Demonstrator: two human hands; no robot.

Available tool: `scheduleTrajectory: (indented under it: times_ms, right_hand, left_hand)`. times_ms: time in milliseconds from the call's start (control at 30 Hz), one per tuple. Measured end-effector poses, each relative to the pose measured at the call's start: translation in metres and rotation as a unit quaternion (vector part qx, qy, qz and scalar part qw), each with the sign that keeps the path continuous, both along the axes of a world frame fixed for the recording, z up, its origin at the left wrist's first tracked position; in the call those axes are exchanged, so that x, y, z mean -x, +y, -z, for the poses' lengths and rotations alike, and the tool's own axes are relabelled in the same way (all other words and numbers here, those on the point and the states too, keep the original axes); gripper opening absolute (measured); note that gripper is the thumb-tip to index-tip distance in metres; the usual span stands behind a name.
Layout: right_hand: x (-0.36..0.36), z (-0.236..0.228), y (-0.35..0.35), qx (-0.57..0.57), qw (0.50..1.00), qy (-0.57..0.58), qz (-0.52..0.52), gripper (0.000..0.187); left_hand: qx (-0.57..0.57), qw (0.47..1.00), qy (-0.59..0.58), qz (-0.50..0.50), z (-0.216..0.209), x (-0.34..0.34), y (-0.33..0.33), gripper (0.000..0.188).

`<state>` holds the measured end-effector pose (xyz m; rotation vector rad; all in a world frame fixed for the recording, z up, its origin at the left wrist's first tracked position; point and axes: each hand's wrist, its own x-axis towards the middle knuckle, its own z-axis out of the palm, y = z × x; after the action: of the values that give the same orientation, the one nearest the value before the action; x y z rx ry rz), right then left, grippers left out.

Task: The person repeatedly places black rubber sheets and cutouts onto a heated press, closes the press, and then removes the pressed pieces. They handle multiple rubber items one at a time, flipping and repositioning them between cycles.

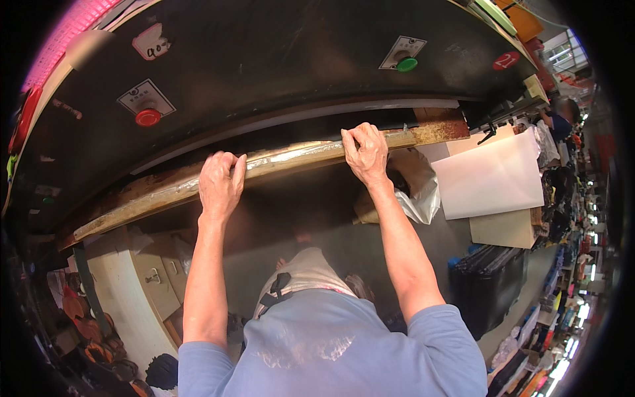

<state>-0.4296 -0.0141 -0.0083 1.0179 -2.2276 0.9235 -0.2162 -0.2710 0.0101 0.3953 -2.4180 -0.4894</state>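
A long wooden bar (291, 157), worn and wrapped in places with shiny clear tape, runs across the front of a dark machine. My left hand (222, 180) is closed on its edge, left of the middle, with the fingertips mostly hidden. Further right, my right hand (366, 151) grips the same bar, thumb and fingers curled together at its top. Both forearms reach up from the lower edge, well apart. Behind the bar, a dark narrow gap opens under the machine's front panel (284, 66).
The panel carries a red push button (147, 117) and a green one (407, 64). White sheets (493, 175) lie at the right, above a black-covered stack (489, 281). A wooden cabinet (155, 274) stands at lower left. Another person (563, 119) is far right.
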Motion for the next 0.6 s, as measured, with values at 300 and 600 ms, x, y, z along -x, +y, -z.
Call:
scheduleTrajectory:
  times_ms: [300, 600]
  right_hand:
    - [-0.061, 0.015, 0.050, -0.020, 0.999, -0.045, 0.015, 0.015]
    - [-0.116, -0.039, 0.064, 0.033, 0.989, -0.141, 0.014, 0.048]
  left_hand:
    - [0.011, 0.999, -0.003, 0.041, 0.024, -0.054, 0.051, 0.024]
    - [-0.095, 0.988, -0.084, 0.083, 0.021, -0.150, 0.137, 0.027]
